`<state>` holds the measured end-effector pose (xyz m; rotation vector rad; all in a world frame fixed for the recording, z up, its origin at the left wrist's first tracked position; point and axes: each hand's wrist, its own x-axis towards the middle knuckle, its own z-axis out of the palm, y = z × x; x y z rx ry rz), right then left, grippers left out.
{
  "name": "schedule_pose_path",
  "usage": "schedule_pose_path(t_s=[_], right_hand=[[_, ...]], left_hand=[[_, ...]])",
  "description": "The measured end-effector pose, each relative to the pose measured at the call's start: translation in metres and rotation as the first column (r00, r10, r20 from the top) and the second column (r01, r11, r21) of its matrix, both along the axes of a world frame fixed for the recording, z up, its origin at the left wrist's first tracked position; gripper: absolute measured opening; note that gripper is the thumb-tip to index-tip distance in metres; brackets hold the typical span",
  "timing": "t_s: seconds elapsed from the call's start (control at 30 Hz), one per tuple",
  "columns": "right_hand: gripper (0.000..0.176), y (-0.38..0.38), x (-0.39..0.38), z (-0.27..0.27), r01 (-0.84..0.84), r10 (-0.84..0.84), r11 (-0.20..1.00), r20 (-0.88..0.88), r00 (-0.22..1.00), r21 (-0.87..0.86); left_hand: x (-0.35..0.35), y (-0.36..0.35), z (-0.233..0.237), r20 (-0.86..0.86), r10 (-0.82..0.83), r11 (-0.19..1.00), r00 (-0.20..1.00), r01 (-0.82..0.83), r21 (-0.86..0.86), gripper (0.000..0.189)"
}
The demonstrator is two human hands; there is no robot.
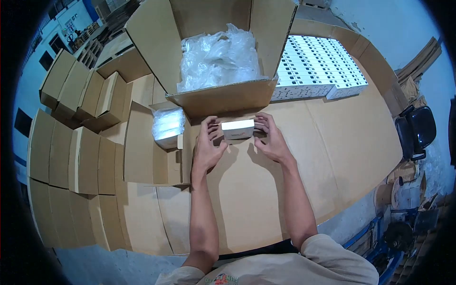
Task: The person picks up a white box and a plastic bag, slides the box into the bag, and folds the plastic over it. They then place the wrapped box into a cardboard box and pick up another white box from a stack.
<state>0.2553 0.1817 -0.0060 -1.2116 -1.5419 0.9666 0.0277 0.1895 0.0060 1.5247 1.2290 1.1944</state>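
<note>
A small white box (238,129) is between my two hands, low over the cardboard-covered table, its plain bright face up and faint print on the side toward me. My left hand (207,146) has its fingertips at the box's left end, the thumb lower down near the front corner. On the other end, the curved fingers of my right hand (272,141) reach the box's right side, thumb in front. Left of my left hand stands an open carton (139,142) holding bubble-wrapped packs (168,124) in its upper part.
A big open carton (223,99) full of clear plastic wrapping (219,59) stands just beyond my hands. Rows of white boxes (316,66) fill the back right. Stacked brown cartons (61,152) line the left. A black chair (418,132) stands beyond the table's right edge.
</note>
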Motion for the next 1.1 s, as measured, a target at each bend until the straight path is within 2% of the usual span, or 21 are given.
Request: schedule_pose_path(t_s=[0.07,0.1,0.2,0.23,0.3,0.37,0.4,0.43,0.5,0.57,0.63,0.67,0.77,0.87,0.97,1.07,1.1], right_hand=[[0.072,0.001,0.006,-0.002,-0.002,0.001,1.000,-0.049,0.999,-0.030],[0.072,0.002,0.007,-0.003,0.008,-0.012,0.998,-0.068,0.998,-0.063],[0.073,0.004,0.009,-0.008,0.026,-0.040,0.993,-0.115,0.993,-0.118],[0.073,0.005,0.009,-0.011,0.026,-0.040,0.993,-0.125,0.991,-0.112],[0.072,0.008,0.010,-0.019,0.030,-0.037,0.998,-0.107,0.994,-0.061],[0.071,0.006,0.009,-0.015,0.024,-0.042,0.993,-0.154,0.987,-0.116],[0.071,0.005,0.009,-0.013,0.019,-0.045,0.989,-0.178,0.983,-0.145],[0.069,0.004,0.008,-0.012,0.049,-0.064,0.991,-0.125,0.990,-0.121],[0.068,0.004,0.008,-0.013,0.052,-0.060,0.995,-0.085,0.995,-0.086],[0.066,0.004,0.008,-0.010,0.056,-0.060,0.997,-0.077,0.995,-0.048],[0.064,0.004,0.008,-0.010,0.056,-0.061,0.997,-0.079,0.995,-0.059],[0.064,0.004,0.009,-0.010,0.057,-0.062,0.996,-0.079,0.995,-0.066],[0.060,0.006,0.008,-0.003,0.067,-0.073,0.994,-0.066,0.995,-0.080],[0.058,0.002,0.007,0.002,0.074,-0.078,0.993,-0.037,0.996,-0.093],[0.057,-0.001,0.003,0.006,0.076,-0.082,0.990,-0.046,0.996,-0.123],[0.055,0.001,0.004,0.009,0.081,-0.084,0.990,-0.024,0.996,-0.119],[0.055,0.000,0.003,0.008,0.082,-0.084,0.990,-0.011,0.996,-0.113]], left_hand=[[-0.003,0.002,-0.003,-0.075,0.095,0.984,0.993,-0.082,0.161,0.066],[0.001,-0.005,0.014,-0.021,0.146,0.970,0.989,-0.139,0.201,0.058],[0.009,-0.010,0.035,-0.053,0.219,0.944,0.974,-0.198,0.265,0.045],[0.016,-0.010,0.054,-0.052,0.205,0.931,0.977,-0.178,0.319,0.029],[0.028,0.007,0.082,-0.073,0.197,0.907,0.978,-0.153,0.393,0.023],[0.037,0.043,0.105,-0.126,0.232,0.869,0.965,-0.148,0.472,0.014],[0.037,0.072,0.113,-0.193,0.214,0.843,0.958,-0.081,0.531,0.014],[0.036,0.102,0.119,-0.282,0.160,0.892,0.946,-0.017,0.451,0.020],[0.037,0.179,0.123,-0.489,-0.030,0.994,0.872,0.079,0.080,0.032],[0.040,0.260,0.088,-0.741,-0.218,0.967,0.635,0.244,-0.075,0.036],[0.029,0.298,0.042,-0.880,-0.182,0.959,0.439,0.277,-0.060,0.033],[0.026,0.306,0.033,-0.929,-0.158,0.954,0.333,0.293,-0.058,0.032],[0.027,0.313,0.036,-0.932,-0.232,0.946,0.279,0.287,-0.150,0.032],[0.037,0.307,0.049,-0.913,-0.287,0.952,0.290,0.196,-0.237,0.044],[0.034,0.315,0.043,-0.901,-0.307,0.940,0.307,0.245,-0.237,0.045],[0.025,0.311,0.028,-0.889,-0.204,0.932,0.409,0.360,-0.049,0.037],[0.028,0.310,0.029,-0.891,-0.227,0.930,0.393,0.361,-0.077,0.035]])
